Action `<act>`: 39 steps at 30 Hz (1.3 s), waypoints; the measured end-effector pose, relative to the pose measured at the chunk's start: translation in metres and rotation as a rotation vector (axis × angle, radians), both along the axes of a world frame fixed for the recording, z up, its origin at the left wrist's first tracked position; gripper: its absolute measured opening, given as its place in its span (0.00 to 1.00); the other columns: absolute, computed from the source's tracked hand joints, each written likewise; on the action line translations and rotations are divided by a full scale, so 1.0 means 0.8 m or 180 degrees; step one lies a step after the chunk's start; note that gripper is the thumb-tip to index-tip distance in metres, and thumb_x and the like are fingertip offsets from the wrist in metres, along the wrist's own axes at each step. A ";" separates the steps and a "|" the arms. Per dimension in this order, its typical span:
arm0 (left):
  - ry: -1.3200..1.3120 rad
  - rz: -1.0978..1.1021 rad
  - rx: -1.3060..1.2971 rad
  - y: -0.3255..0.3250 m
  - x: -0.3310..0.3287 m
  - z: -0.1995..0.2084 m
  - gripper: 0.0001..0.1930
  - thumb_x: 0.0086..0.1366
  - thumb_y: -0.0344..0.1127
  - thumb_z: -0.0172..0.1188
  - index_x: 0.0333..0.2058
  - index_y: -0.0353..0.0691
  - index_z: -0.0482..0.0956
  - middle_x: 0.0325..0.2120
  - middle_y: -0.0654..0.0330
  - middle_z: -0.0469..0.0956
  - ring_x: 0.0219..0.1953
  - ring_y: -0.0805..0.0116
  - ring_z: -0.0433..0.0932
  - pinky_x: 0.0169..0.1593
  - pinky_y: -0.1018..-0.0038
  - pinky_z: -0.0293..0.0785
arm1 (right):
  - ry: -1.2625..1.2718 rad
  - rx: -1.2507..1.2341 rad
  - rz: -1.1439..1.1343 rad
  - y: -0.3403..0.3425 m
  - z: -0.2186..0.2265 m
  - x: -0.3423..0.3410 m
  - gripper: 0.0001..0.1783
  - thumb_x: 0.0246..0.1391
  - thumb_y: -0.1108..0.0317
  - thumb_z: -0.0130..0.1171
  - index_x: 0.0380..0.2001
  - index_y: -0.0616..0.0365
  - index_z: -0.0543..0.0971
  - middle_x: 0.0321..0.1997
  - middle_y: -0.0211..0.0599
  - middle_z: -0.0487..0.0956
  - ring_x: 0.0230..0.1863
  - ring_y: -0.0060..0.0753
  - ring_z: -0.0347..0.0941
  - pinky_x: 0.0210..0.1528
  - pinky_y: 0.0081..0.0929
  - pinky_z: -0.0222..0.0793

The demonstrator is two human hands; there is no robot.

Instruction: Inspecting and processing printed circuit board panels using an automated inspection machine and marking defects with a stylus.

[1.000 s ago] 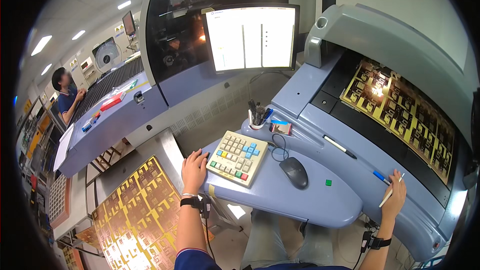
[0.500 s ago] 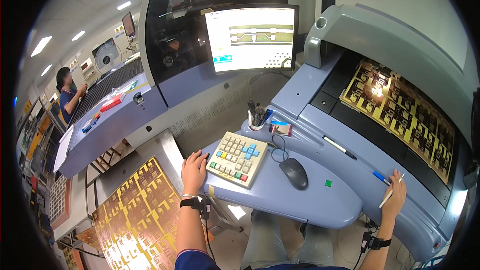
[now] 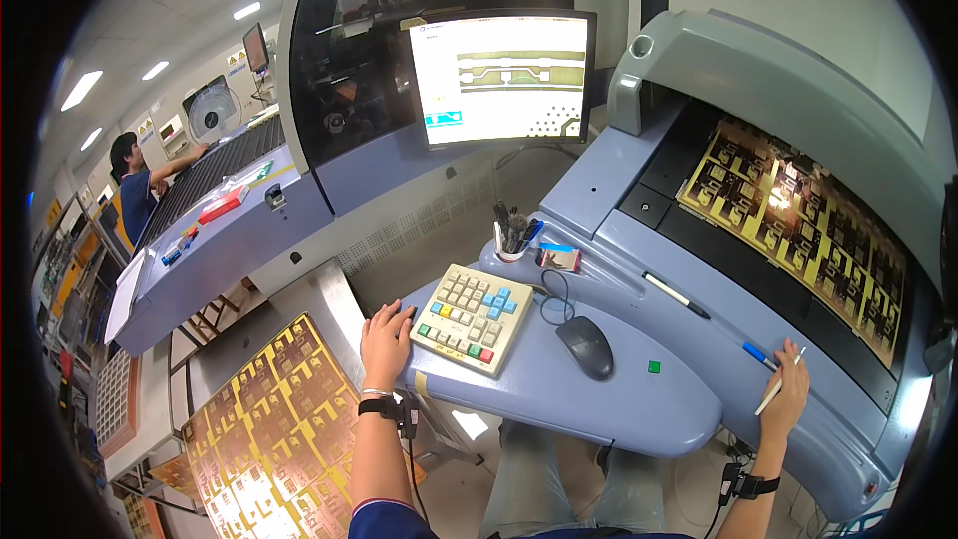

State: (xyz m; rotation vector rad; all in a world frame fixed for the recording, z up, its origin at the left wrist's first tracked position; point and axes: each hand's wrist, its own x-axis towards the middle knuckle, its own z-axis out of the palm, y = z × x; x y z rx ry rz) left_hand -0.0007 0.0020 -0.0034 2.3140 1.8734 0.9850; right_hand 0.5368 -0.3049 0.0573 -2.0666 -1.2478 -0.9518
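Note:
At the left edge of a beige keypad (image 3: pixel 471 318) with blue, yellow, green and red keys rests my left hand (image 3: pixel 386 344), its fingers stretched toward the lower left keys. My right hand (image 3: pixel 786 394) is closed round a slim white pen (image 3: pixel 769 398), by the front edge of the blue-grey machine on the right. Beside its fingertips lies a blue-and-white marker (image 3: pixel 757 352). A copper-and-gold circuit panel (image 3: pixel 798 230) lies on the machine's black bed, with a bright light spot on it. The monitor (image 3: pixel 507 80) displays a magnified view of traces and pads.
A black mouse (image 3: pixel 586 346) and a small green square (image 3: pixel 654 366) are on the console. A pen cup (image 3: pixel 513 239) stands behind, and a white marker (image 3: pixel 677 295) lies by the bed. Another circuit panel (image 3: pixel 279 409) covers the left table. A co-worker (image 3: pixel 140 185) stands far left.
The bright light spot on the machine's panel has shifted to the right. The co-worker at far left has reached an arm further over the rollers. Both my hands stay in place.

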 end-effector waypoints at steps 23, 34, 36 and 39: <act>0.0027 -0.0021 0.0078 -0.001 0.000 0.002 0.14 0.67 0.40 0.54 0.49 0.54 0.82 0.56 0.64 0.75 0.62 0.60 0.68 0.65 0.58 0.58 | -0.0014 0.0052 0.0003 0.001 0.003 -0.004 0.11 0.53 0.81 0.51 0.38 0.60 0.78 0.55 0.39 0.79 0.60 0.46 0.71 0.61 0.41 0.65; 0.0036 -0.0002 0.0017 -0.001 -0.001 0.002 0.15 0.68 0.40 0.52 0.50 0.53 0.81 0.57 0.64 0.74 0.63 0.61 0.67 0.66 0.57 0.56 | 0.0023 0.0036 -0.0009 0.001 0.001 -0.003 0.11 0.54 0.80 0.52 0.39 0.60 0.79 0.56 0.37 0.78 0.61 0.45 0.71 0.61 0.40 0.64; 0.0013 -0.0009 0.0017 -0.002 0.000 0.003 0.15 0.68 0.40 0.52 0.50 0.52 0.81 0.57 0.64 0.74 0.63 0.61 0.67 0.66 0.56 0.56 | 0.0019 0.0033 -0.0004 0.001 0.001 -0.002 0.11 0.54 0.80 0.52 0.39 0.60 0.79 0.56 0.37 0.78 0.61 0.45 0.71 0.61 0.40 0.64; 0.0001 -0.0020 0.0036 -0.002 0.000 0.003 0.15 0.68 0.40 0.52 0.50 0.52 0.81 0.57 0.64 0.74 0.63 0.61 0.67 0.66 0.56 0.56 | 0.0022 0.0028 0.0000 0.000 0.001 -0.002 0.11 0.54 0.80 0.52 0.39 0.61 0.79 0.57 0.37 0.78 0.61 0.46 0.71 0.61 0.40 0.64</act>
